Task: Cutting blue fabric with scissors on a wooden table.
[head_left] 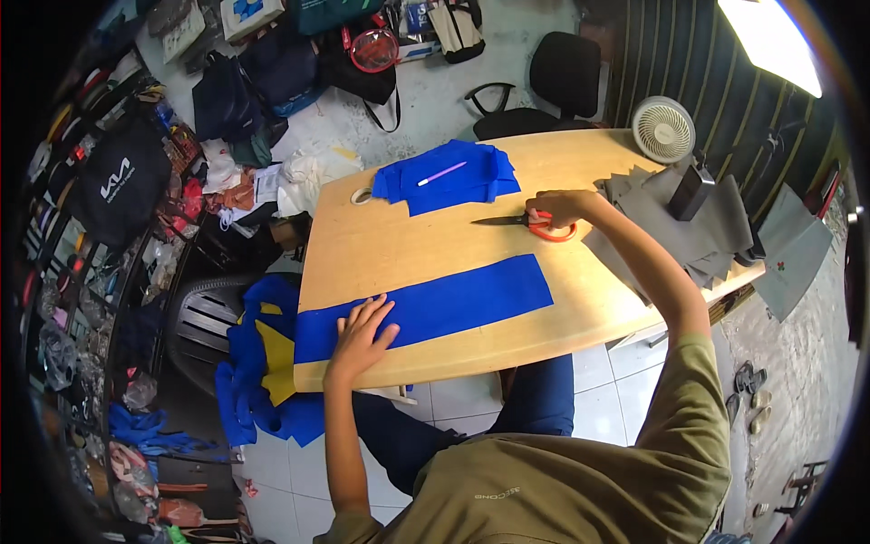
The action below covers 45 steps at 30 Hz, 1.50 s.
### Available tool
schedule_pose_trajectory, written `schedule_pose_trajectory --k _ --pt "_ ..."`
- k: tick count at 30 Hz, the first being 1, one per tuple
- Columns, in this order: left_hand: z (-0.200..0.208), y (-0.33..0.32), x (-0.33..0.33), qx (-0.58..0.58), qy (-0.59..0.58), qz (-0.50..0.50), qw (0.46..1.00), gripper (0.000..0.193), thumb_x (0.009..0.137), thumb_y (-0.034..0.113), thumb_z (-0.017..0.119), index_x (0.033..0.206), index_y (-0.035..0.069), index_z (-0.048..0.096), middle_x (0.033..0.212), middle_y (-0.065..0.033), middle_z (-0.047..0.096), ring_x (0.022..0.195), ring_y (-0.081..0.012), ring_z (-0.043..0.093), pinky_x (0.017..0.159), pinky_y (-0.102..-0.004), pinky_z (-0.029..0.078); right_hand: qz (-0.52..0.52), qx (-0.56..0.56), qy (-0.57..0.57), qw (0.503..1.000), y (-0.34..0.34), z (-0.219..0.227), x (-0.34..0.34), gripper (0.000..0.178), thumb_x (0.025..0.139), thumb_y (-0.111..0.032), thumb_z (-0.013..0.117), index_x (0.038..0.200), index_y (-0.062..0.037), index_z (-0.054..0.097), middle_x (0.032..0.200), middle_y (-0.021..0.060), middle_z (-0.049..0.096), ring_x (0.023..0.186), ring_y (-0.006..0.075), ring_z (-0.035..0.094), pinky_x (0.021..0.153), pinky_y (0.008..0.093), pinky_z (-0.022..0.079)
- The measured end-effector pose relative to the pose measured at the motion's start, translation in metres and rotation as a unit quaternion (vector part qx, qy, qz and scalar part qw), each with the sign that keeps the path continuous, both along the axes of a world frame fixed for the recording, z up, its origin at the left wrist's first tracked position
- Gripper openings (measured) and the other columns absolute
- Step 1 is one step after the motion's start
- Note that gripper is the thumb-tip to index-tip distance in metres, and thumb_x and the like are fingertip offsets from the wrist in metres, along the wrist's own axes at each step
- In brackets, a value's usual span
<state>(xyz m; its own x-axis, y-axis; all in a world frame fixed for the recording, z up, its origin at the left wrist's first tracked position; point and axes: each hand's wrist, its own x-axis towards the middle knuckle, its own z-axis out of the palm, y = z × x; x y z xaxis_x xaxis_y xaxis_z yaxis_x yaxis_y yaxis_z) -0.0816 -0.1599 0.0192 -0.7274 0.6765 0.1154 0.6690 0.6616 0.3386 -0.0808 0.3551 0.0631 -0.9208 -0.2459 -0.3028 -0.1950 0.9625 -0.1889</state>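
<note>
Cloth (462, 302) looked soft, best held by edges; left hand (359, 337) lay spread on it, right hand (556, 208) gripped scissors (522, 220).

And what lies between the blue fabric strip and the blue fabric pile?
In the head view, mostly bare wood-toned tabletop separates the strip from the pile; toward the right, the orange-handled scissors point into the gap.

On the table (426, 258), a round white fan (663, 131) stands at the far right, with a black box (691, 193) on grey sheets (728, 218) nearer; a tape roll (362, 196) lies far left. A black office chair (564, 74) stands beyond. A dark slatted chair (204, 317) occupies the left, sandals (749, 378) the right floor.
</note>
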Motion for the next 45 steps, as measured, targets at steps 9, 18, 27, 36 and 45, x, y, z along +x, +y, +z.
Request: schedule_pose_trajectory --k 9,18,27,36,45 --pt "-0.002 -0.022 -0.011 -0.043 0.06 -0.024 0.997 0.047 0.105 0.03 0.048 0.148 0.01 0.049 0.158 -0.0022 0.042 0.144 -0.0223 0.037 0.11 -0.0443 0.029 -0.093 -0.277 0.178 0.94 -0.008 0.005 0.075 0.069 0.074 0.0 0.072 0.139 -0.0081 0.049 0.111 0.0106 0.058 0.103 0.0237 0.062 0.087 0.0348 0.052" --pt "-0.011 0.1 0.025 -0.003 0.072 -0.141 0.987 0.049 0.106 0.028 0.045 0.15 0.007 0.045 0.16 -0.0036 0.04 0.144 -0.0229 0.036 0.109 -0.0409 0.028 -0.177 -0.661 0.295 0.667 -0.087 -0.004 0.223 0.07 0.095 -0.041 0.071 0.146 -0.0045 0.04 0.101 -0.0016 0.055 0.075 0.0031 0.052 0.057 0.0165 0.038" --pt "-0.011 0.141 0.062 0.016 0.099 -0.16 0.982 0.048 0.104 0.031 0.05 0.145 0.007 0.051 0.155 -0.0051 0.045 0.14 -0.0231 0.041 0.104 -0.042 0.034 -0.291 -0.778 0.019 0.556 -0.236 -0.043 0.322 0.076 0.097 -0.069 0.043 0.139 -0.0067 0.037 0.095 0.0021 0.047 0.071 0.0115 0.049 0.06 0.0266 0.045" --pt "-0.012 0.132 0.085 -0.002 0.121 -0.126 0.985 0.059 0.102 0.04 0.051 0.148 0.004 0.046 0.159 -0.0066 0.04 0.143 -0.0256 0.038 0.103 -0.0428 0.033 -0.394 -0.432 -0.018 0.811 -0.266 -0.014 0.322 0.051 0.109 -0.039 0.033 0.125 0.0034 0.054 0.078 0.0199 0.062 0.074 0.033 0.065 0.072 0.0409 0.051" --pt "-0.01 0.129 0.087 0.002 0.102 -0.128 0.986 0.07 0.099 0.049 0.054 0.152 0.005 0.041 0.161 -0.0071 0.037 0.145 -0.0249 0.036 0.107 -0.0422 0.029 -0.391 -0.4 -0.028 0.829 -0.266 -0.008 0.309 0.035 0.107 -0.029 0.044 0.108 0.0049 0.056 0.073 0.0258 0.062 0.072 0.0473 0.062 0.066 0.0504 0.049"
